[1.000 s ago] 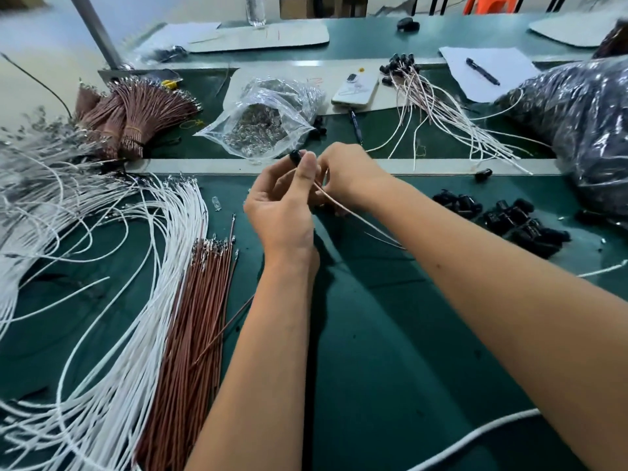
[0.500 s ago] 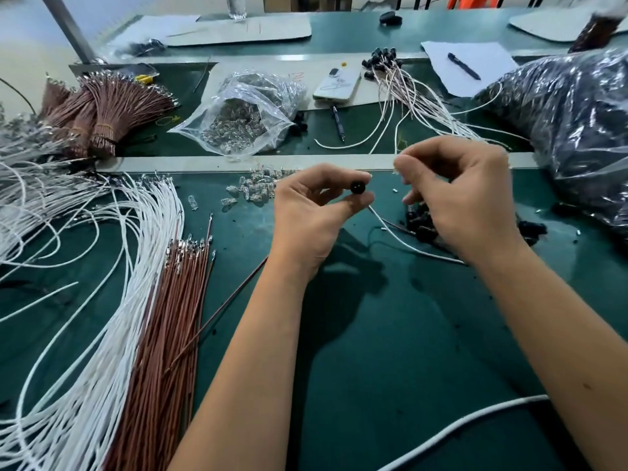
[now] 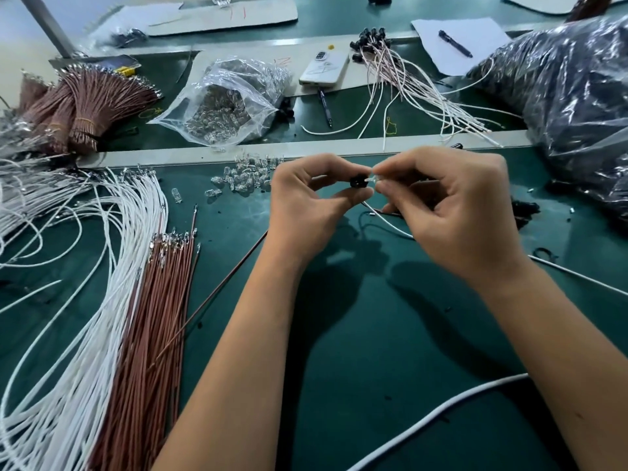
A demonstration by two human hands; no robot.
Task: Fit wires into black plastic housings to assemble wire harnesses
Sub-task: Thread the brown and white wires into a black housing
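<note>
Green bench | left hand grip pinches black housing | right hand grip pinches clear bulb

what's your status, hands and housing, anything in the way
Left hand pinches black housing. Right hand pinches small clear bulb at the housing's end. Wires trail below the hands; nothing blocking.

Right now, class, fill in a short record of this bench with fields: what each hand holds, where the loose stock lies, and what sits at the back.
Left hand: pinches a black housing
Right hand: pinches a small clear bulb at the housing's mouth
Trailing from housing: wires running under the right hand
Loose clear bulbs: scattered on the green mat, beyond the left hand
Stock, left side: white wires, brown wires
Back: clear bag, phone, finished harnesses
</note>
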